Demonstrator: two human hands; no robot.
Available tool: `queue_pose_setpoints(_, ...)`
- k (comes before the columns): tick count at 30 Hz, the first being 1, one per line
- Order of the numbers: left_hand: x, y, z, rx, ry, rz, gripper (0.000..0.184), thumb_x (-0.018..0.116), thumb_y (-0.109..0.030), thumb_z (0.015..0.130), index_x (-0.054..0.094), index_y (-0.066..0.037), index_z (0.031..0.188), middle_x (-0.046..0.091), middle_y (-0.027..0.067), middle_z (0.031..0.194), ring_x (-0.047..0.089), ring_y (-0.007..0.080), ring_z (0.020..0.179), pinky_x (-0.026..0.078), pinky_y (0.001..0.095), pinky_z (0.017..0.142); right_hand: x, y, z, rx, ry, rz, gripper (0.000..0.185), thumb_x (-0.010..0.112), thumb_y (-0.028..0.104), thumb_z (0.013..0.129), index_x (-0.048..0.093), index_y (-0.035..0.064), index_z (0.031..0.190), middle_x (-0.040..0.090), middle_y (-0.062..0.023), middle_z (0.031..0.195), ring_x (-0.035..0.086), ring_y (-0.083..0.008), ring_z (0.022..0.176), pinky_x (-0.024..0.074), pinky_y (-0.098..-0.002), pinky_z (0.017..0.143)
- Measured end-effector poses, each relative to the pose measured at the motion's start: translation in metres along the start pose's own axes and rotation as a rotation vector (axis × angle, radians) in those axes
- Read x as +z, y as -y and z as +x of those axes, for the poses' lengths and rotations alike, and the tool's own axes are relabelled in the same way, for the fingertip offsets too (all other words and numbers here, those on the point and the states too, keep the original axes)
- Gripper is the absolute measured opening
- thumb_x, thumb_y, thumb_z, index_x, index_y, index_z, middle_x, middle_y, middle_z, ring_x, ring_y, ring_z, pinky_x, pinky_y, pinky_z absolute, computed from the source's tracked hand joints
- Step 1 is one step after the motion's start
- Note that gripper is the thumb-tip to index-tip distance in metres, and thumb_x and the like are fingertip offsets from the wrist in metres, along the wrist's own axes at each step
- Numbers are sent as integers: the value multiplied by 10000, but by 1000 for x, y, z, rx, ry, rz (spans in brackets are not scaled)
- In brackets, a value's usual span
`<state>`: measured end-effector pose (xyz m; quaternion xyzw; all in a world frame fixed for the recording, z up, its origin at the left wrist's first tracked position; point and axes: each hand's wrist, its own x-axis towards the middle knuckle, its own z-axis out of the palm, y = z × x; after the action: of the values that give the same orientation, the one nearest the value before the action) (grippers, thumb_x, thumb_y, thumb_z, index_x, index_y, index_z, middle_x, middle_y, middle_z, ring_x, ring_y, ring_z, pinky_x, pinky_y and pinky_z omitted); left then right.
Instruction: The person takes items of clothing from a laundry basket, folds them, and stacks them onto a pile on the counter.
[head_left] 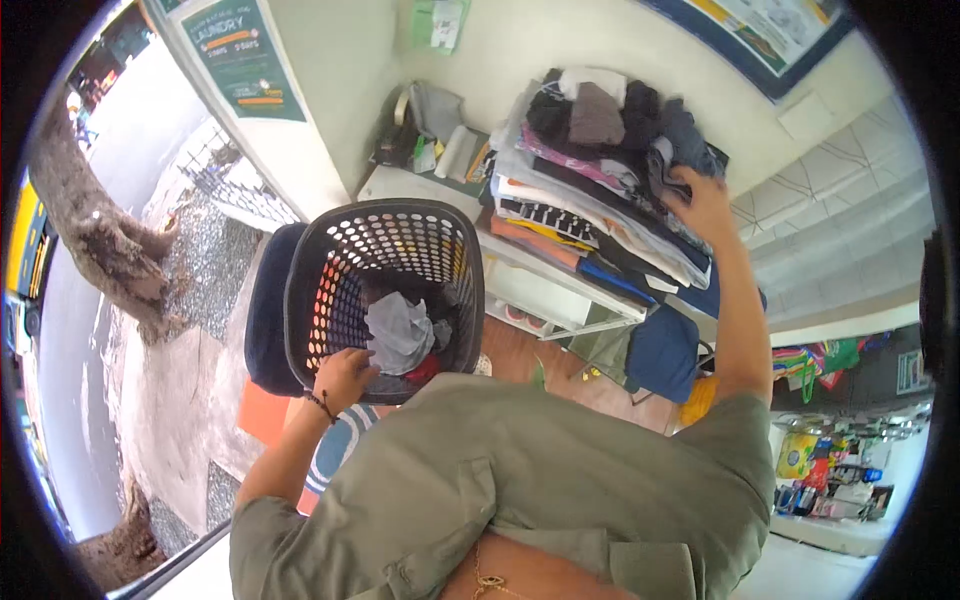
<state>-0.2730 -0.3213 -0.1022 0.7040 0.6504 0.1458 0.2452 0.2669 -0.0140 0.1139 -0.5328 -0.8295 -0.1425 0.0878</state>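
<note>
Nearest, the front of an olive shirt (560, 430), worn by the person. Just beyond, at the near left of the basket (455, 240), the left hand (345, 378), curled over the rim and, by the look of it, grasping it; cannot tell how firmly. Inside, a loose heap: a pale grey cloth (398, 338) crumpled uppermost, dark pieces behind, a bit of red cloth (424, 369) close by. Dark plastic, holed all round; probably light and a little springy, best taken by the rim on two opposite sides.

Farther off, on the right, the right hand (698, 205), fingers parted and bent against a dark garment (662, 168) at the right end of the clothes pile; touching it, but cannot tell whether pinched or merely resting there. Likely soft, light and limp, apt to unfold if lifted by one corner; better held by the folded edge, or with a palm underneath. Beneath, a tall stack of folded clothes (560, 205), floppy and perhaps heavy as a whole, prone to slide between layers; to be supported from the bottom. Under that, a white tabletop (520, 256).

Farthest, a green laundry poster (240, 60) and, outside, a tree trunk (105, 220) beside the road.
</note>
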Motion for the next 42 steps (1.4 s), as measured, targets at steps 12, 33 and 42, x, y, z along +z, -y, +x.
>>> queue_pose_setpoints(12,15,-7,-24,31,-190,23,184,667,-249,810,670,-83,889,651,83,759,635,271,726,465,395,667,106,354,48,-705,152,785,246,706,250,768,653,103,957,676,-93,969,633,-305,920,442,-472,778)
queue_pose_setpoints(33,29,-3,-35,49,-398,-28,185,699,-172,711,663,-113,883,615,12,737,601,191,696,439,333,641,200,412,96,137,647,1573,183,515,58,674,660,39,783,625,-79,739,595,-210,747,460,-328,692)
queue_pose_setpoints(42,35,4,-32,123,-400,-26,113,684,-212,732,616,-135,780,557,-6,673,579,183,660,415,336,612,161,346,198,643,-376,1404,413,675,166,825,547,18,1189,540,-198,1179,490,-293,1156,392,-404,989)
